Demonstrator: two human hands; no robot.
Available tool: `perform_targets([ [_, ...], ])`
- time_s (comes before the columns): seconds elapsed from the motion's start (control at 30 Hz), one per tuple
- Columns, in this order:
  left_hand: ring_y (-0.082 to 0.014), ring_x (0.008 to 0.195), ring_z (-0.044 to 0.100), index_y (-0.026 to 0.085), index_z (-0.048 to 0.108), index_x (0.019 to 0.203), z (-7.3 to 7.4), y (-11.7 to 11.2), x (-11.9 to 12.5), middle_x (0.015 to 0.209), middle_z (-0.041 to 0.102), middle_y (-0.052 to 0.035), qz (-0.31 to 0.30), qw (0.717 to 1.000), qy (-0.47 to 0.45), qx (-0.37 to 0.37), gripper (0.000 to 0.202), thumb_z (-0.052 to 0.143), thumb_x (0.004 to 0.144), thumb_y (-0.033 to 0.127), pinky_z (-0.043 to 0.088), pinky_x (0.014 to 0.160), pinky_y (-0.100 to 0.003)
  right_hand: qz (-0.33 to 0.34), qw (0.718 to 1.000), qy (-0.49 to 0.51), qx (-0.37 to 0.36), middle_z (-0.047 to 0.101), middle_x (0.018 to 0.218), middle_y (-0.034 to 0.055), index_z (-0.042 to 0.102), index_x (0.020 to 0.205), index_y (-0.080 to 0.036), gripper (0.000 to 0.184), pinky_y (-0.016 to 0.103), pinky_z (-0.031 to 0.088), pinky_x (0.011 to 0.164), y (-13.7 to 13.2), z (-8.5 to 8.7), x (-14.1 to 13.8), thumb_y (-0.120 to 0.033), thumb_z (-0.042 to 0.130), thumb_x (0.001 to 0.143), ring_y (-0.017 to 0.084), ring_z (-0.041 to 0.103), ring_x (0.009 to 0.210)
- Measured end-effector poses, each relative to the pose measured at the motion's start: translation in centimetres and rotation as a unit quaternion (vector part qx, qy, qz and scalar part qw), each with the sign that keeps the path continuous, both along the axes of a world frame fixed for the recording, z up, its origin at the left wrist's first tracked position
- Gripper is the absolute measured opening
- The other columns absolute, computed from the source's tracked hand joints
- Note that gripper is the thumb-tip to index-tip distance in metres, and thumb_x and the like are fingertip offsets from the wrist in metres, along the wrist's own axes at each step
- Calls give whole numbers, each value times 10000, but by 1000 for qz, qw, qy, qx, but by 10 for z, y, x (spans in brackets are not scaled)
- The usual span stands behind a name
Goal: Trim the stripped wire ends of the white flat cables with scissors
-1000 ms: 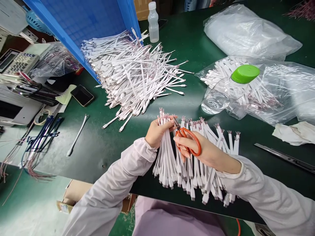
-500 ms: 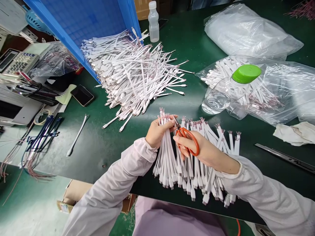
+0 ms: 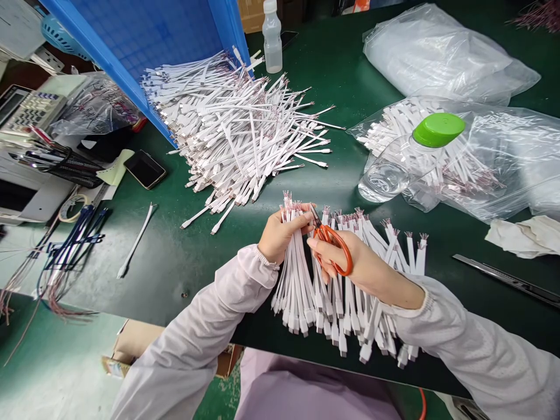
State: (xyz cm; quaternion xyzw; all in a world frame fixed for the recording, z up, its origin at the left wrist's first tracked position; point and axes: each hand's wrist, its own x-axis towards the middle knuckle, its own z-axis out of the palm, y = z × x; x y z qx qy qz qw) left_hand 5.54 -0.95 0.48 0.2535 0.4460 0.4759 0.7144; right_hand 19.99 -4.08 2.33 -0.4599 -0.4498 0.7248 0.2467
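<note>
My left hand (image 3: 280,236) is closed round a bundle of short white cables (image 3: 297,280), their bared pink wire ends pointing up and their plugs hanging down over the table edge. My right hand (image 3: 350,262) grips orange-handled scissors (image 3: 331,242), whose blades point at the wire ends next to my left fingers. More white cables (image 3: 376,274) lie fanned out on the green table (image 3: 175,256) under my right hand and wrist.
A big heap of the same cables (image 3: 236,128) spills from a tilted blue crate (image 3: 144,41). A green-capped bottle (image 3: 406,154) lies on plastic bags of cables (image 3: 481,157). A small bottle (image 3: 272,38), a phone (image 3: 144,170), one loose cable (image 3: 135,242), a calculator (image 3: 30,108) and a metal ruler (image 3: 507,280) are around.
The scissors and my right hand have crept a little left and up toward the bundle's wire ends. My left hand holds the bundle in the same place.
</note>
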Motion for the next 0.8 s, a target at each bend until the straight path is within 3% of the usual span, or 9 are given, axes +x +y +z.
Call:
perform_targets([
  [0.8,-70,584,580,102,676,893,2,1,-1,665,640,5,-13,1000,-19,-14,294,799,644,196,476,615,-191,-5,999,31,-26,468,406,-47,518,640,-186,268,274,480,515,-2,0,0,-355,571,840,122,508,412],
])
